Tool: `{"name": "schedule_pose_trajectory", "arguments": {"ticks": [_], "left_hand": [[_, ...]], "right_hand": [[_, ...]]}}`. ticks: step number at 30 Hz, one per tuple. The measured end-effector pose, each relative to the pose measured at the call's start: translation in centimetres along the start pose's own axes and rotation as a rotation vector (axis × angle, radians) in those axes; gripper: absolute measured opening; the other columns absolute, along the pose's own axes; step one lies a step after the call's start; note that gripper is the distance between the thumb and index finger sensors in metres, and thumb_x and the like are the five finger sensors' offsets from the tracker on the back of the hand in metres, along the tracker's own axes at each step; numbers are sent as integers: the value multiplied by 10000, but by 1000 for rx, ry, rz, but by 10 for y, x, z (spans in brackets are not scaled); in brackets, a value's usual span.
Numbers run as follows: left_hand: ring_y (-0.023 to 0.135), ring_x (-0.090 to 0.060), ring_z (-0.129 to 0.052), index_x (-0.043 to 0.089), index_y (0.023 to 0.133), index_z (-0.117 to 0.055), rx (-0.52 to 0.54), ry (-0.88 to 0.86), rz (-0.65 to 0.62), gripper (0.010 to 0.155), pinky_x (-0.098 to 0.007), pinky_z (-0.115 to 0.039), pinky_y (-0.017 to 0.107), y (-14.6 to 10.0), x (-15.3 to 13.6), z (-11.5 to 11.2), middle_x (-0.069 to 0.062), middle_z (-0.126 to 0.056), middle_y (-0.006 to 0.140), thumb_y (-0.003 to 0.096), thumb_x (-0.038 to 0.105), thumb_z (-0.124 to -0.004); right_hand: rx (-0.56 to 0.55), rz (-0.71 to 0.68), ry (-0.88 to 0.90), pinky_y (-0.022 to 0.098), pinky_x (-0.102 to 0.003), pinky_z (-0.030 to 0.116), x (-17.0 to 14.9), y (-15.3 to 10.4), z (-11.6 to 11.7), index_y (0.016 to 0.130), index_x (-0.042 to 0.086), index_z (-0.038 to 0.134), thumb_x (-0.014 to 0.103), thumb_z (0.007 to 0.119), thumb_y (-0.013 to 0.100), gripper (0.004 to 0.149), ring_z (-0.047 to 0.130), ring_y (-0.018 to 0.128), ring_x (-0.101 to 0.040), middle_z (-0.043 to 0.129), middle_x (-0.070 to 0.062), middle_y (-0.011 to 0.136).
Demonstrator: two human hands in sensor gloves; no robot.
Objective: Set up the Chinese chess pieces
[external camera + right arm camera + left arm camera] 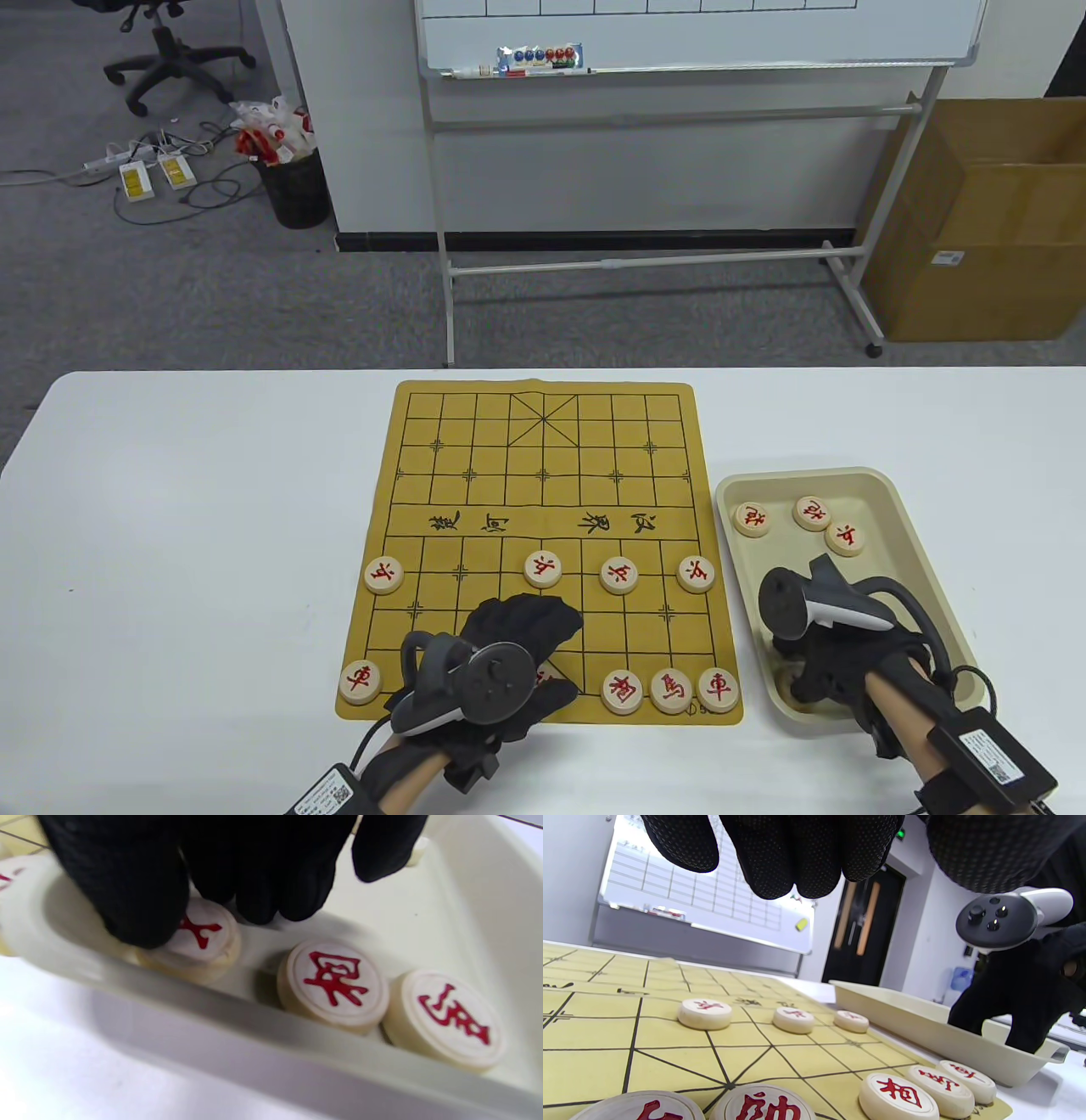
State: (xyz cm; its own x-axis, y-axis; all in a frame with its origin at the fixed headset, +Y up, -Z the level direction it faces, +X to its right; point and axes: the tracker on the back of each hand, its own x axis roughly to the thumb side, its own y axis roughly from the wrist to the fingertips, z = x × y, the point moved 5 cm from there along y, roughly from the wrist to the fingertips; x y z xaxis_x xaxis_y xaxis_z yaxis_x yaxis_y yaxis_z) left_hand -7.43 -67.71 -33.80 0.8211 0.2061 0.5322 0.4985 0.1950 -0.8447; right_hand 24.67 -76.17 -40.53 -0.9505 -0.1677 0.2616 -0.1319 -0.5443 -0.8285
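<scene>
The yellow board carries a row of red soldiers, a chariot at its near left corner and three pieces at its near right. My left hand hovers over the middle of the near row. Its fingers hang relaxed and hold nothing, above two placed pieces. My right hand reaches into the near end of the beige tray. There its thumb and fingers pinch a red-marked piece that rests on the tray floor.
Two more pieces lie beside the pinched one against the tray's near wall. Three others sit at the tray's far end. A whiteboard stand and a cardboard box stand beyond the white table.
</scene>
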Motion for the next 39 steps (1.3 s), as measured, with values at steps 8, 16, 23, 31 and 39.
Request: {"name": "schedule_pose_trajectory", "arguments": {"ticks": [8,16,23,31,39], "left_hand": [[1053,-249,-720,302,1034,-578,13,-10,3,771,-586,-608,769,0,-1,3,23,-678,1112,342,587,-765],[1065,-243,-706,310,1038,-569,18,-12,-9,777,-588,-599,775,0,-1,4,31,-665,1121,341,595,-758],[1077,-249,-686,309,1048,-555,39,-45,-2,788,-594,-583,782,-2,-4,12,26,-644,1134,342,598,-751],[1078,-259,-679,303,1055,-541,67,-45,48,787,-594,-582,780,-2,-19,16,16,-637,1138,350,603,-723],[1086,-264,-657,296,1065,-521,122,-78,116,792,-596,-567,785,-4,-39,30,11,-615,1148,359,598,-716]], "right_hand": [[-24,9,8,745,-589,597,2,0,1,1002,200,738,435,929,379,693,891,813,-284,870,-60,939],[-12,33,-8,744,-575,604,0,-2,-3,886,246,785,448,913,367,571,883,752,-251,873,-2,843],[-282,5,19,719,-569,655,16,-44,-70,845,243,810,465,899,381,522,944,693,-246,927,-3,788],[-411,-357,280,698,-566,684,140,-55,-94,833,228,833,475,890,387,513,991,642,-240,977,-7,749],[-320,-412,134,720,-593,637,211,-13,-77,860,234,809,442,881,398,512,967,698,-246,954,-8,795]]}}
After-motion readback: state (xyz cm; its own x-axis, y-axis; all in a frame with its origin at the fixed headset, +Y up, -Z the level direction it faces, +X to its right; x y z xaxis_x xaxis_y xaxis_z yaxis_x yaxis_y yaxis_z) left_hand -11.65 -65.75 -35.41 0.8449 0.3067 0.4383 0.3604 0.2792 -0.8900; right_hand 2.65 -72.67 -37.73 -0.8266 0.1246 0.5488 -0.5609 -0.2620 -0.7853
